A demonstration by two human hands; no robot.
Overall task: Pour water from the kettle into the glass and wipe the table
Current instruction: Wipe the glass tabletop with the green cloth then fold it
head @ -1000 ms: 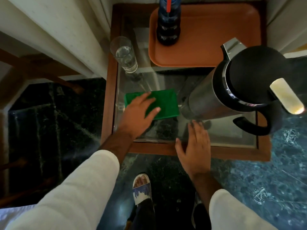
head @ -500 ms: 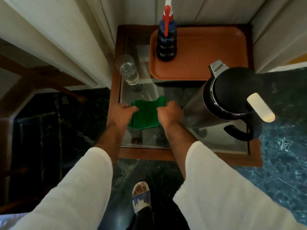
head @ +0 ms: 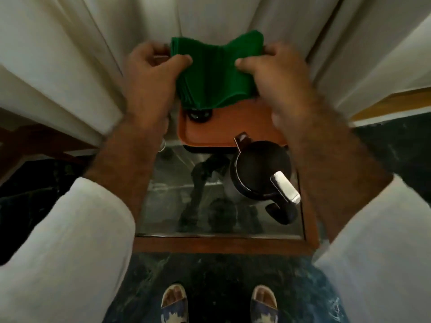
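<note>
A green cloth (head: pixel 213 73) hangs in the air above the table, stretched between my two hands. My left hand (head: pixel 149 75) grips its left edge and my right hand (head: pixel 277 78) grips its right edge. Below them stands the steel kettle (head: pixel 261 169) with a black lid and handle, on the right side of the glass-topped table (head: pixel 168 199). The glass (head: pixel 162 145) is almost wholly hidden behind my left forearm; only a bit of its base shows.
An orange tray (head: pixel 233 127) lies at the back of the table, with the dark base of a spray bottle (head: pixel 198 114) showing under the cloth. White curtains (head: pixel 58 54) hang behind and left. The table's wooden frame (head: pixel 224 244) borders a dark marble floor.
Both hands have lifted the green cloth off the glass top and raised it high above the tray. The view has pulled back, so both my feet show below the table.
</note>
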